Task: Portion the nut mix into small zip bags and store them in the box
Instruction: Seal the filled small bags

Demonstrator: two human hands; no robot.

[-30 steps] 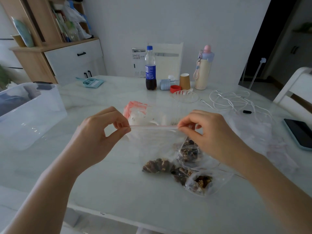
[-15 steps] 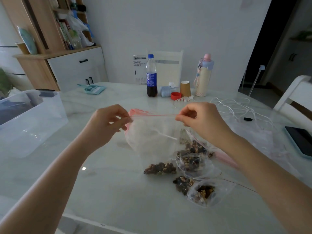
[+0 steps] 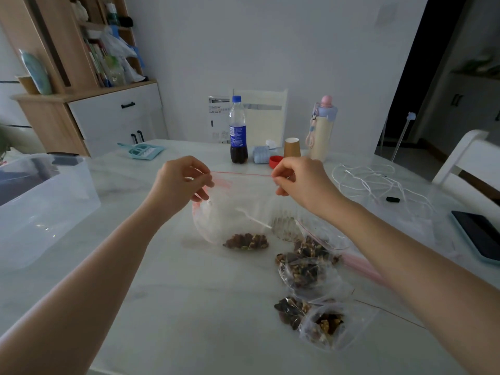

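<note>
Nearest the camera, on the pale marble-look table (image 3: 205, 307), lay a small clear zip bag of nuts (image 3: 324, 324) with a dark clump of nut mix (image 3: 290, 311) touching its left side. Just beyond them sat another small clear bag packed with nuts (image 3: 303, 269), and past that a larger open clear bag of nut mix (image 3: 311, 246) with a red zip line.

Above the table's middle, both hands held one clear zip bag with a red seal strip (image 3: 238, 209) stretched level between them. The left hand (image 3: 180, 182) pinched the strip's left end between thumb and curled fingers; the right hand (image 3: 297, 180) pinched the right end the same way. The bag hung down, and a small heap of brown nuts (image 3: 246, 241) lay in its bottom corner, at or just above the tabletop; I could not tell which.

To the left stood a large clear plastic storage box (image 3: 46, 207), well apart from the bags. On the right lay a tangle of white cable (image 3: 378, 182) and a dark phone (image 3: 479, 236) at the table's edge.

Farther back stood a blue-labelled cola bottle (image 3: 238, 131), a brown paper cup (image 3: 292, 147), a red cap (image 3: 276, 161) and a cream flask with a pink lid (image 3: 322, 128). A teal dustpan and brush (image 3: 142, 151) lay at the far left.
</note>
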